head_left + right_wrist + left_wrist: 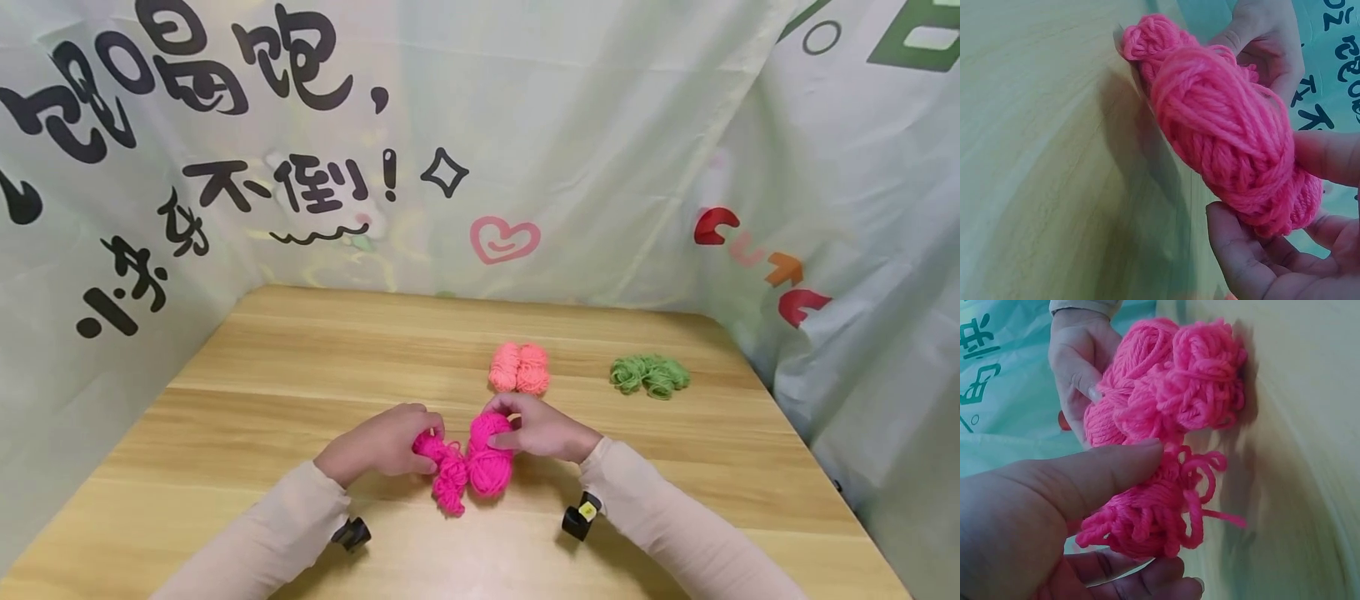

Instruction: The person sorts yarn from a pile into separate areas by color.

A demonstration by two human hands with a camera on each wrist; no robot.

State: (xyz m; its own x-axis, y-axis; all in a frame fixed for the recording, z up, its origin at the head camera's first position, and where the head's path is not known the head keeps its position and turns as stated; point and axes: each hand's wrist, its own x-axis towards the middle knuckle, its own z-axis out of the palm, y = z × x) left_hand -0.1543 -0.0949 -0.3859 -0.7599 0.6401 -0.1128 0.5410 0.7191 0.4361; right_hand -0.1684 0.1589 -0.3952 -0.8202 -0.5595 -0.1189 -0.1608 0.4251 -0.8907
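My left hand (392, 442) grips a loose, tangled skein of hot pink yarn (449, 483) near its upper end, thumb on one side and fingers on the other. Beside it, my right hand (542, 429) holds a fuller, oval ball of hot pink yarn (491, 467) by its far end. The two pink pieces touch side by side over the middle of the table. In the left wrist view, short loops and a loose yarn end stick out from the tangled skein (1147, 515). The right wrist view shows the neatly wound ball (1222, 131) between thumb and fingers.
Behind my right hand lies a pair of coral yarn balls (519, 368). Farther right on the wooden table (637, 533) is a green yarn bundle (649, 375). Printed curtains (585, 150) hang along the back and both sides.
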